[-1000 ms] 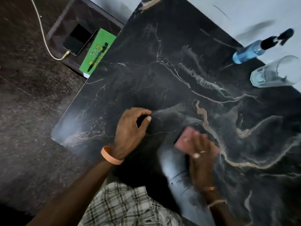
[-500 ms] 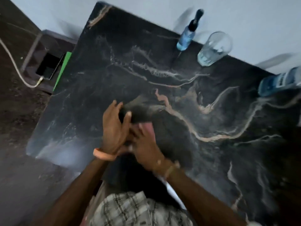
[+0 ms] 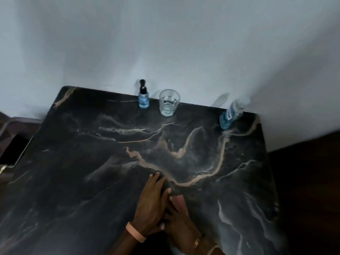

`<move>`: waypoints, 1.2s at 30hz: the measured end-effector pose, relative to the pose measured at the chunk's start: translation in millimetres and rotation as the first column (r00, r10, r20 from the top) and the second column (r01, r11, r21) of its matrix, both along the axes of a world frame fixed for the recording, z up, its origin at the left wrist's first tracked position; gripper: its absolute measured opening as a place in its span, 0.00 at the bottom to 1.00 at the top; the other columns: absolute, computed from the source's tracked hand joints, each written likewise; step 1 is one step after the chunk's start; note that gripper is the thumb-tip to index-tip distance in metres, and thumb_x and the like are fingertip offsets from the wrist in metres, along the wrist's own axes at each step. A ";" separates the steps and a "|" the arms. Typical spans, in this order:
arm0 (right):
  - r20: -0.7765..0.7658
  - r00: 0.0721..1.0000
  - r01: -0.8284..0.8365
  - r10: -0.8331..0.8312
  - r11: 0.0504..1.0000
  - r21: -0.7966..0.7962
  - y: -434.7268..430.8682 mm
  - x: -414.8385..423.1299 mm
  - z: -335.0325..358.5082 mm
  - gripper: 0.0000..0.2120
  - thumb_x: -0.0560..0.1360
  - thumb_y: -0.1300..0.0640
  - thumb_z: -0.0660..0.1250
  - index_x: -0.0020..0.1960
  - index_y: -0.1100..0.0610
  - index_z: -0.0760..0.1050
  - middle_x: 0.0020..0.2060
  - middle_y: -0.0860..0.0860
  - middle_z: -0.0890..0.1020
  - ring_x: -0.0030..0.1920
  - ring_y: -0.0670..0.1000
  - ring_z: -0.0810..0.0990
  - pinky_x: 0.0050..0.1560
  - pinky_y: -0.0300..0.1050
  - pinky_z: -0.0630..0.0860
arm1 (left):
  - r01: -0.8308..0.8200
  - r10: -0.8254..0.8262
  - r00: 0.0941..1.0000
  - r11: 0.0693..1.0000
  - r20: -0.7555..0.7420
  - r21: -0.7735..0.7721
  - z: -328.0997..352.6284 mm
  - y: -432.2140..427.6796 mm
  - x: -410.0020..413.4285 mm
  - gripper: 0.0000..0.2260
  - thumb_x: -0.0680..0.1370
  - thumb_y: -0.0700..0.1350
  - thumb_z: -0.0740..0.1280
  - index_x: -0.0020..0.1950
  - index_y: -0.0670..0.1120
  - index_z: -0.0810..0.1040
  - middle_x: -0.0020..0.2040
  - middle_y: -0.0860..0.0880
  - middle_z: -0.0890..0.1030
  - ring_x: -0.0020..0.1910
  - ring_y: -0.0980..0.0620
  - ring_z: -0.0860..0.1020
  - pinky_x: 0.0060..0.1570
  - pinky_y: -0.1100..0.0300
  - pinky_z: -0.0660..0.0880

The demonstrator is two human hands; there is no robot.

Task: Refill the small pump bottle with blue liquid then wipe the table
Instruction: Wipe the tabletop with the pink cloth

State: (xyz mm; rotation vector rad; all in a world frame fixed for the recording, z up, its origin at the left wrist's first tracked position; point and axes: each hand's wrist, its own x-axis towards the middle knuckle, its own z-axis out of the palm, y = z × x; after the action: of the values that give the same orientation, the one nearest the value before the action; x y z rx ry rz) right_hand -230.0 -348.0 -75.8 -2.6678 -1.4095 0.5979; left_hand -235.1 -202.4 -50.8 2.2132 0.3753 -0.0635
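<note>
The two hands have come together near the front edge of the surface [image 3: 73, 162], and the view has swung up to show the far edge and the wall. The left hand [image 3: 150, 205] lies flat with straight fingers, next to the right hand [image 3: 176, 218]. The right hand presses on a pink cloth [image 3: 179, 201], but whether its fingers curl around it is hard to tell. The small pump bottle [image 3: 143, 99], blue inside, stands at the far edge beside a clear glass [image 3: 168, 103]. The big blue bottle [image 3: 230, 115] stands near the far right corner. A wide wipe could knock these over the edge. The picture is blurry, and the wrists are cut off.
</note>
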 end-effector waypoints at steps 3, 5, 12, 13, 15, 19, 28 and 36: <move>0.179 0.977 0.107 -0.113 0.993 0.045 -58.0 27.3 6.5 0.24 0.84 0.48 0.42 0.64 0.42 0.76 0.75 0.48 0.65 0.78 0.53 0.55 0.74 0.44 0.55 | 0.120 -0.120 0.993 0.991 -0.011 0.055 -2.2 -15.2 7.6 0.24 0.83 0.54 0.60 0.77 0.47 0.64 0.79 0.51 0.59 0.80 0.51 0.52 0.74 0.66 0.45; 0.204 0.903 0.359 -0.377 0.925 0.123 -84.5 43.7 18.2 0.24 0.84 0.52 0.44 0.64 0.43 0.78 0.71 0.50 0.73 0.73 0.55 0.64 0.72 0.47 0.52 | 0.169 -0.165 0.985 0.981 -0.055 0.095 -6.0 -20.2 9.6 0.25 0.83 0.56 0.59 0.77 0.48 0.64 0.79 0.50 0.58 0.80 0.48 0.50 0.75 0.63 0.44; -0.004 0.916 0.393 -0.401 0.896 0.205 -49.2 -8.5 1.0 0.31 0.74 0.43 0.50 0.75 0.51 0.64 0.80 0.51 0.45 0.79 0.49 0.50 0.71 0.44 0.56 | 0.255 -0.248 0.966 0.960 -0.076 0.112 -14.3 -42.2 15.1 0.23 0.81 0.55 0.62 0.72 0.43 0.73 0.76 0.44 0.66 0.78 0.43 0.57 0.75 0.57 0.52; 0.005 0.939 0.335 -0.345 0.916 0.222 -48.8 -10.5 2.5 0.34 0.68 0.42 0.50 0.73 0.49 0.67 0.80 0.51 0.49 0.79 0.48 0.47 0.72 0.41 0.54 | 0.270 -0.260 0.961 0.956 -0.089 0.114 -15.1 -44.9 14.6 0.23 0.81 0.56 0.62 0.72 0.44 0.73 0.76 0.46 0.65 0.79 0.44 0.56 0.75 0.58 0.52; 0.127 0.952 0.275 -0.280 0.960 0.057 -60.5 0.5 13.5 0.27 0.68 0.44 0.52 0.62 0.43 0.79 0.73 0.48 0.71 0.79 0.51 0.50 0.74 0.44 0.51 | 0.307 -0.294 0.950 0.942 -0.108 0.136 -16.0 -48.4 13.7 0.26 0.80 0.59 0.59 0.70 0.43 0.74 0.75 0.47 0.67 0.78 0.42 0.60 0.74 0.56 0.54; 0.210 0.867 0.430 -0.452 0.891 0.145 -97.5 26.3 12.3 0.21 0.76 0.51 0.58 0.68 0.47 0.76 0.70 0.51 0.73 0.76 0.56 0.62 0.70 0.57 0.58 | 0.300 -0.286 0.952 0.944 -0.111 0.140 -17.6 -51.0 10.8 0.24 0.80 0.57 0.63 0.70 0.43 0.75 0.73 0.45 0.70 0.76 0.41 0.62 0.73 0.55 0.57; 0.280 0.927 0.259 -0.250 0.966 0.002 -115.1 -10.4 5.5 0.23 0.79 0.47 0.56 0.73 0.42 0.67 0.72 0.43 0.70 0.78 0.54 0.55 0.75 0.54 0.50 | 0.332 -0.331 0.943 0.933 -0.029 0.139 -19.7 -55.9 6.0 0.27 0.80 0.61 0.58 0.68 0.43 0.77 0.72 0.47 0.72 0.76 0.49 0.59 0.73 0.56 0.57; -0.010 0.686 0.710 -0.728 0.666 0.231 -70.5 32.7 14.1 0.27 0.74 0.62 0.55 0.71 0.49 0.73 0.74 0.53 0.67 0.76 0.66 0.58 0.72 0.62 0.50 | 0.152 -0.152 0.988 0.982 0.008 -0.109 -6.6 -51.9 6.6 0.18 0.78 0.47 0.68 0.68 0.49 0.75 0.70 0.52 0.74 0.72 0.56 0.65 0.70 0.61 0.59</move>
State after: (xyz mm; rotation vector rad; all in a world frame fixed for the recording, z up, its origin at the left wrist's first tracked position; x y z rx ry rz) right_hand -197.3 -418.5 -61.8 -2.7535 -0.2775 0.2217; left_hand -228.5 -254.4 -57.5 2.1294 0.1972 -0.1630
